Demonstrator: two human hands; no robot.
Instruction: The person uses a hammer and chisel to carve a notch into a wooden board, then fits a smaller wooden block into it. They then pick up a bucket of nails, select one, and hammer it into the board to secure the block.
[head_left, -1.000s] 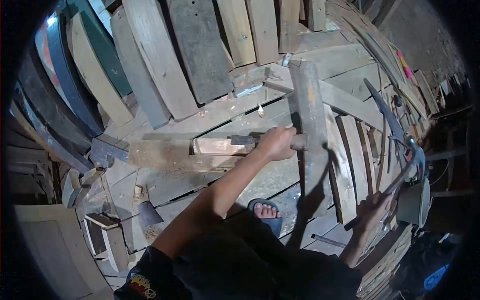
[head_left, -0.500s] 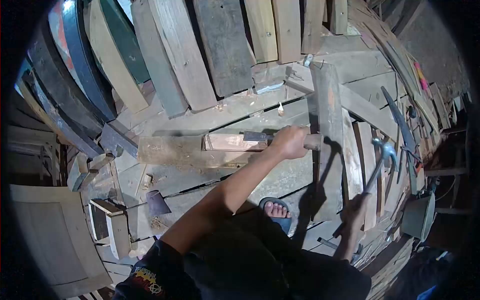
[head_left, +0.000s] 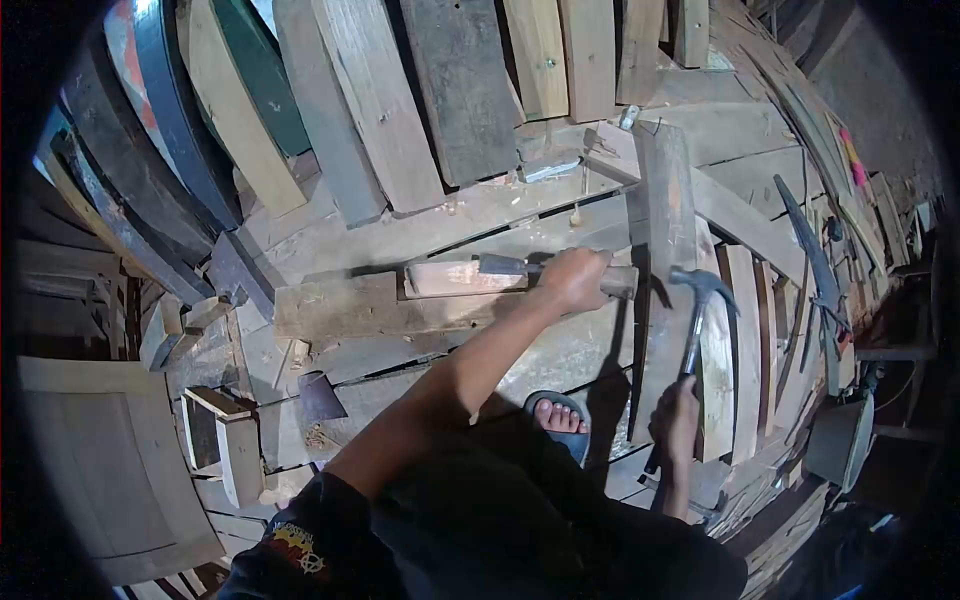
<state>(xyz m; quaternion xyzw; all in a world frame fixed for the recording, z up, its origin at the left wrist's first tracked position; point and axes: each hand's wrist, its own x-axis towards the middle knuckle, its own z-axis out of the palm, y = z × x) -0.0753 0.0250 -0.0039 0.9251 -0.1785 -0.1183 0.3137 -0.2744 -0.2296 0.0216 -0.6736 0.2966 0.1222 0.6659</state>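
My left hand (head_left: 577, 280) is wrapped round the handle of a chisel (head_left: 508, 265), whose wide dark blade points left. The blade lies low over a pale, freshly cut recess (head_left: 440, 279) in a board (head_left: 335, 305) resting on the plank floor. The butt of the wooden handle sticks out to the right of my fist. On the right, my right hand (head_left: 676, 418) grips a claw hammer (head_left: 692, 335) by its dark lower handle. Its metal head is raised a short way right of the chisel's butt, apart from it.
A thick beam (head_left: 662, 290) lies crosswise just past the chisel's butt. Several boards (head_left: 465, 90) are lined up along the far side. A handsaw-like dark tool (head_left: 805, 240) lies at right. My sandalled foot (head_left: 558, 418) stands close below the work, and a small wooden box frame (head_left: 225, 445) at left.
My right hand has brought the hammer leftward, its head now much closer to the chisel's butt. My left hand keeps its hold, and the chisel blade has shifted slightly left along the recess.
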